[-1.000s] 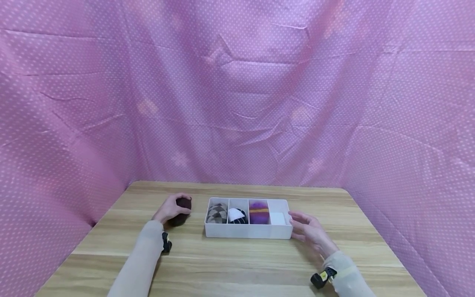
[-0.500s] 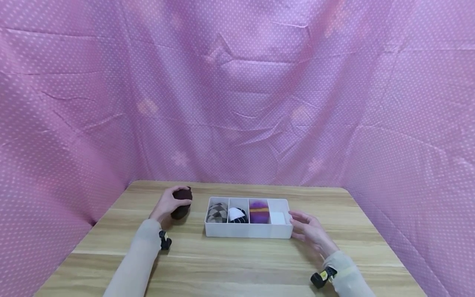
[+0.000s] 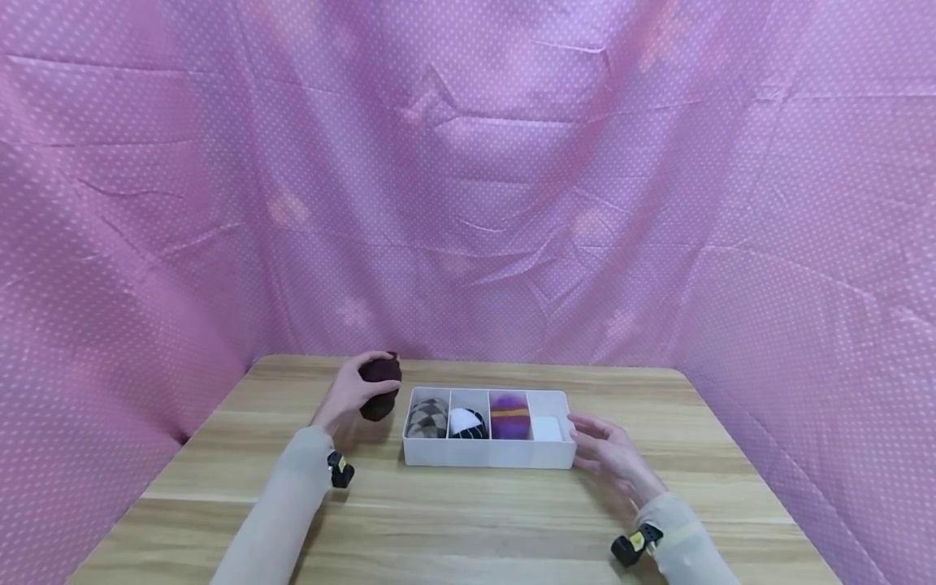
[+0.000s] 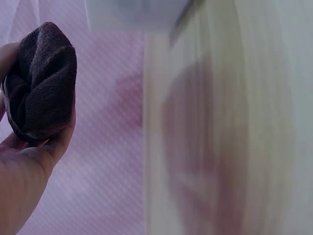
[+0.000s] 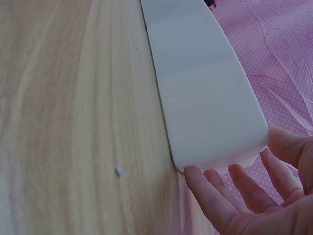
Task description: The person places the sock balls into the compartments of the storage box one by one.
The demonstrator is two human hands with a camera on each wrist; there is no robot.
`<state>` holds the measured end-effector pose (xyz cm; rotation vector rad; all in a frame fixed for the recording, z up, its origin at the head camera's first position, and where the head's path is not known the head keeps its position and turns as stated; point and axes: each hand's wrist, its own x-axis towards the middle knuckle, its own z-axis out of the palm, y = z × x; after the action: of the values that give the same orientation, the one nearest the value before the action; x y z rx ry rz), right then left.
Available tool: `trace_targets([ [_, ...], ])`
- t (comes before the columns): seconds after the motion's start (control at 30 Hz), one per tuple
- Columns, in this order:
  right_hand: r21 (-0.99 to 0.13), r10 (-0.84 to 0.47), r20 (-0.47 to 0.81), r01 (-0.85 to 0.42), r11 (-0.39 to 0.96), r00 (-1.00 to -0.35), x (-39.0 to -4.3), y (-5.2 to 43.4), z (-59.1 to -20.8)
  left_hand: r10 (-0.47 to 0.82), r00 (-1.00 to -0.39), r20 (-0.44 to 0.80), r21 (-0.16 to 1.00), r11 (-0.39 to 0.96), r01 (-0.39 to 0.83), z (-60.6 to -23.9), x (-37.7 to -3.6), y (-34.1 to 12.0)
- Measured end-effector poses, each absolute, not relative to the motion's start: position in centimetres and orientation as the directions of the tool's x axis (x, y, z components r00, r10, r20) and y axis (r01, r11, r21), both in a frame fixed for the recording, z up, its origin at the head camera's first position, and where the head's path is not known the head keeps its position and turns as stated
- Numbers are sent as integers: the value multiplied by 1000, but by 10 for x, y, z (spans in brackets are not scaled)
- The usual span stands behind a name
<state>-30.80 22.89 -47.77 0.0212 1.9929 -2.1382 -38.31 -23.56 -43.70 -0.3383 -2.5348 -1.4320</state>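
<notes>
A dark brown rolled pair of socks [image 3: 380,378] is held in my left hand [image 3: 349,392], above the table to the left of the box. Close up in the left wrist view, the folded knit of the socks [image 4: 49,83] shows between thumb and fingers. A long white divided box [image 3: 488,455] stands in the middle. From left to right it holds argyle rolled socks [image 3: 427,419], black-and-white socks [image 3: 468,423] and purple socks with an orange stripe [image 3: 509,417]. My right hand [image 3: 614,457] touches the box's right end with extended fingers [image 5: 210,196].
The rightmost compartment [image 3: 547,405] shows white inside, with a paler shape low in it. A wooden table [image 3: 468,520] bears the box. Pink dotted cloth [image 3: 468,203] hangs behind and at both sides. A small white speck [image 5: 121,172] lies on the wood.
My left hand has raised the brown socks off the table and carried them up and right, toward the box's left end. The right hand and the box have stayed put.
</notes>
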Motion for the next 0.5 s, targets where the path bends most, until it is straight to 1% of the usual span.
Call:
trace_targets([
  [0.2, -987, -150, -145, 154, -51, -978, -307, 232, -477, 97, -945, 311, 857, 401, 323, -427, -383, -211],
  [0.5, -987, -162, -150, 158, -42, -975, -304, 231, -474, 113, -943, 314, 874, 354, 334, -425, -376, -175],
])
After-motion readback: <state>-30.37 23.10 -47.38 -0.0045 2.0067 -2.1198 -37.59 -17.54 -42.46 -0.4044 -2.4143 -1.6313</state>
